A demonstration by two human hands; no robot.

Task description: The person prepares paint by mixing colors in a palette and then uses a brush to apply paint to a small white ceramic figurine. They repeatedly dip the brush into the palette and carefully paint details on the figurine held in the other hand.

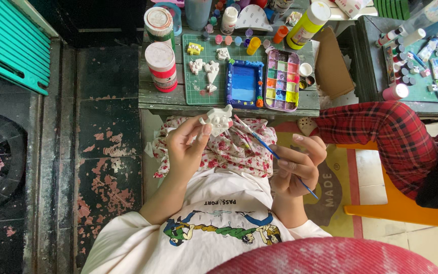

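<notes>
White plaster figure [218, 120] and brush, above my lap.
My left hand [188, 144] pinches the figure at its fingertips; my right hand [295, 165] curls around a thin blue paintbrush [275, 155], bristles touching the figure.

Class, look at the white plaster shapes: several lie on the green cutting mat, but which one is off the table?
The white plaster piece pinched in the left hand, held above the lap; the others lie untouched on the green mat.

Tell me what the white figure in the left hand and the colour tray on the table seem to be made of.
Figure: probably plaster or unglazed clay; it looks chalky white and matte, with soft moulded edges.

Tray: most likely plastic; a thin pinkish grid of square wells holding paint.

Table: wood, weathered grey planks with visible seams.
</notes>
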